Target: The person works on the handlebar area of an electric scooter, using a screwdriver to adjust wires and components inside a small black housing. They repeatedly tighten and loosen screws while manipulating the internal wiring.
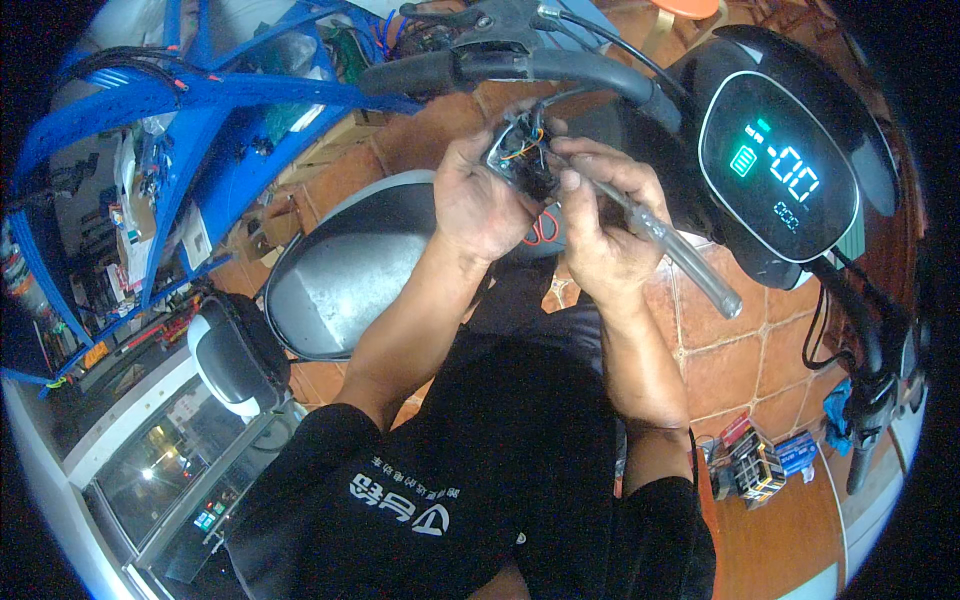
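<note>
My left hand (475, 200) holds an opened black handlebar switch housing (525, 160), with thin coloured wires inside and a cable running up from it. My right hand (610, 220) grips a screwdriver (690, 269) with a long clear handle, its upper part reaching toward the housing beside my thumb. The tip is hard to make out. Just above both hands runs the dark handlebar (560, 72) with a brake lever. A red-handled tool (543, 230), apparently scissors, lies behind and between my hands.
A lit display (775, 170) sits at right. The black seat (340, 260) and a padded box (235, 355) are at left, near blue shelving (170, 200) holding parts. Small boxes (795, 450) lie on a wooden surface at lower right, beside tiled floor (730, 330).
</note>
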Demonstrator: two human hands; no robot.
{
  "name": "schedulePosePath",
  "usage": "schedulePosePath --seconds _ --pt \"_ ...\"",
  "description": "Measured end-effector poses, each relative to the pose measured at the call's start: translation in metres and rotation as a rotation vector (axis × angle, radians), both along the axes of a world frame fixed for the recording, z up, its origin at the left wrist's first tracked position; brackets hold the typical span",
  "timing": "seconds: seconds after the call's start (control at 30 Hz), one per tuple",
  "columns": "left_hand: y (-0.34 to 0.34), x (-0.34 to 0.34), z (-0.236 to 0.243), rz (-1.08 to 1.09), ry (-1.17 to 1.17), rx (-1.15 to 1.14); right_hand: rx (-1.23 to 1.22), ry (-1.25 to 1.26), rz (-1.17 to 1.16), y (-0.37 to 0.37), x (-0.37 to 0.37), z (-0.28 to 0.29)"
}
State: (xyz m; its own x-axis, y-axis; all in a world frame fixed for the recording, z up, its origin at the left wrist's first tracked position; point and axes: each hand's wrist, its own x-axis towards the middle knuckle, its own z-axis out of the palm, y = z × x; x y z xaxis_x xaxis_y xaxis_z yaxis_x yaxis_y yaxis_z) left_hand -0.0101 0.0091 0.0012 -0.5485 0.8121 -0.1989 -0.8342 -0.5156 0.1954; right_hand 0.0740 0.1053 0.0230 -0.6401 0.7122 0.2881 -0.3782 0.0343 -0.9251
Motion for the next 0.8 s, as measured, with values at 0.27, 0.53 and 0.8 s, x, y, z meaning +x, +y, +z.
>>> schedulePosePath --seconds 0.27,0.53,0.8 --pt "0.0037 0.0014 0.0081 0.046 0.046 -0.164 -0.199 -0.065 0.059 -0.0043 -0.0021 -0.0033" --pt "0.0065 0.0006 0.0091 0.089 0.194 -0.219 -0.125 -0.065 0.04 -0.0041 -0.0063 -0.0029" --pt "0.0058 -0.0022 0.0032 0.087 0.23 -0.24 0.107 -0.091 0.088 0.0001 -0.0048 -0.0053"
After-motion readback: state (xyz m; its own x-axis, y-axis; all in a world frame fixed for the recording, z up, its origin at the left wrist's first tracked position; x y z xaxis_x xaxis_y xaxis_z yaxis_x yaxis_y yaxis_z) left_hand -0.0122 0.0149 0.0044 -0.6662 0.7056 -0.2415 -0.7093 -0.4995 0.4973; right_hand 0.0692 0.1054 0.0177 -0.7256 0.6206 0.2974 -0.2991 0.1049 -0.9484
